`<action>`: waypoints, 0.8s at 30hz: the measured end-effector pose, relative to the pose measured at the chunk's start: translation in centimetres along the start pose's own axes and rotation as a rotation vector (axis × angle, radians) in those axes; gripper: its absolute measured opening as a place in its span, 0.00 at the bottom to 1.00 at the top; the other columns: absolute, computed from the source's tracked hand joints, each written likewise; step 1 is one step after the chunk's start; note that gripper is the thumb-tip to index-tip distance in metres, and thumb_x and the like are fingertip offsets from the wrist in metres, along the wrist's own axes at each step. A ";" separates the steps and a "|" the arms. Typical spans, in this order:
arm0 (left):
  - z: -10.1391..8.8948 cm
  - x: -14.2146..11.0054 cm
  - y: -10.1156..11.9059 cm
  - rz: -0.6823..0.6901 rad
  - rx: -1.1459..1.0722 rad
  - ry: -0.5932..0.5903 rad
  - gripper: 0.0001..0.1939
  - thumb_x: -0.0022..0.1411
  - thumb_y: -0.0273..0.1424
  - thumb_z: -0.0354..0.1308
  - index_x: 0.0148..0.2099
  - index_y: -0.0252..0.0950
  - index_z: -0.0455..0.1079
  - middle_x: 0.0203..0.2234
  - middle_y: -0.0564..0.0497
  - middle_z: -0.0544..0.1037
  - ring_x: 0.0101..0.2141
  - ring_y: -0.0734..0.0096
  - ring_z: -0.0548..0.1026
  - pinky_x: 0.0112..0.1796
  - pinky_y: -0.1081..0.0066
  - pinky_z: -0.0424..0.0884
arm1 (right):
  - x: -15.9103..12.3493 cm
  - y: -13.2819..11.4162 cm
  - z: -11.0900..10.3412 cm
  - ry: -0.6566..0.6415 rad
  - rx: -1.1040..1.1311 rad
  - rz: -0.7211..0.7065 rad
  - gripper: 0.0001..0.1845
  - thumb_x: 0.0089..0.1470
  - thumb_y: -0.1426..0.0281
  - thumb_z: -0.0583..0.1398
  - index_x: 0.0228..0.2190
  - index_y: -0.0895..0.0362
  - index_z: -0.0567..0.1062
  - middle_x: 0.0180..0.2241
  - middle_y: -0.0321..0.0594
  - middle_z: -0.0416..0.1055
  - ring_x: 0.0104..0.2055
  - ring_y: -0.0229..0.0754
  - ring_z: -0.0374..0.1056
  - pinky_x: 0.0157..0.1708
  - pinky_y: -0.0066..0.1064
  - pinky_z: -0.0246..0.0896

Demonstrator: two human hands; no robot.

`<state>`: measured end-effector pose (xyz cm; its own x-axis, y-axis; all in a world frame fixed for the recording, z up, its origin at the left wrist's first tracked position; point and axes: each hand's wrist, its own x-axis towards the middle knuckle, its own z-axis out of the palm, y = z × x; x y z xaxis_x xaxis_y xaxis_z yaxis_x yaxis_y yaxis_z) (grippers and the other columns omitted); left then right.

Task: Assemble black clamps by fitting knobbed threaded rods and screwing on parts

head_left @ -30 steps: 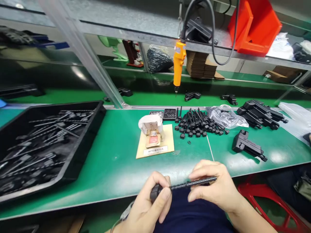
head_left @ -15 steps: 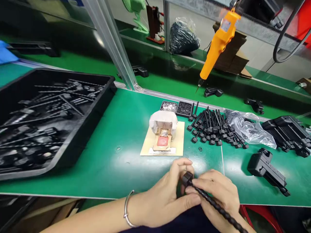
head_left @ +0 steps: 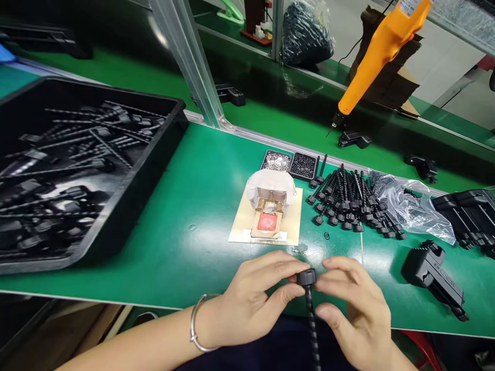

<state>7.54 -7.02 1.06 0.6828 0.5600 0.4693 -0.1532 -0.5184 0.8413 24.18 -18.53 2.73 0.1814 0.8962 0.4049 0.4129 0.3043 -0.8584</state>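
Observation:
Between my two hands is a black threaded rod with a knob-like head [head_left: 307, 278], its spiral shaft hanging down toward me. My left hand [head_left: 263, 293] pinches the head from the left with thumb and fingers. On the other side my right hand [head_left: 353, 304] has its thumb and fingers spread apart, the fingertips close to the head. A pile of similar black rods [head_left: 344, 201] lies on the bench beyond my right hand. Directly ahead stands a white-wrapped fixture [head_left: 270, 188] with a red pad on a pale board [head_left: 240, 226].
A large black bin [head_left: 127, 206] full of rods stands at left. An orange electric screwdriver [head_left: 371, 67] hangs above. Small trays of clear parts [head_left: 277, 161] and black rings [head_left: 303, 166] sit behind the fixture. At right are a plastic bag [head_left: 413, 206] and a black tool body [head_left: 435, 278].
The rod has swung from slanting right to hanging nearly straight down. My right fingers have opened off the shaft, and my left hand now pinches the head. The view has tilted down.

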 end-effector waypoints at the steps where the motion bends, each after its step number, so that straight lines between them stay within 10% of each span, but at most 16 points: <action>1: -0.1 -0.1 0.1 0.028 0.033 -0.050 0.15 0.63 0.18 0.58 0.51 0.34 0.73 0.33 0.45 0.80 0.32 0.66 0.78 0.34 0.71 0.77 | 0.1 0.1 -0.2 -0.025 0.067 0.091 0.18 0.57 0.68 0.69 0.50 0.50 0.78 0.43 0.44 0.74 0.36 0.41 0.77 0.38 0.30 0.79; 7: 0.4 -0.9 0.9 0.130 0.170 -0.234 0.15 0.67 0.17 0.47 0.55 0.27 0.60 0.35 0.41 0.72 0.34 0.63 0.70 0.33 0.65 0.75 | 1.1 -0.1 0.2 -0.102 0.187 0.330 0.13 0.50 0.65 0.73 0.36 0.54 0.78 0.26 0.32 0.76 0.26 0.34 0.74 0.30 0.18 0.73; 24: 1.0 -0.3 -1.0 0.045 0.054 -0.356 0.11 0.69 0.20 0.46 0.51 0.35 0.62 0.34 0.47 0.72 0.33 0.66 0.70 0.35 0.70 0.75 | -0.8 1.8 -1.0 -0.109 -0.268 -0.211 0.14 0.64 0.79 0.56 0.50 0.58 0.72 0.37 0.44 0.75 0.32 0.39 0.74 0.29 0.27 0.70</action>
<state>8.18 -7.31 -0.16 0.8835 0.2809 0.3748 -0.1571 -0.5761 0.8022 25.67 -18.99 1.21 -0.0232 0.8564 0.5157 0.6532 0.4035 -0.6407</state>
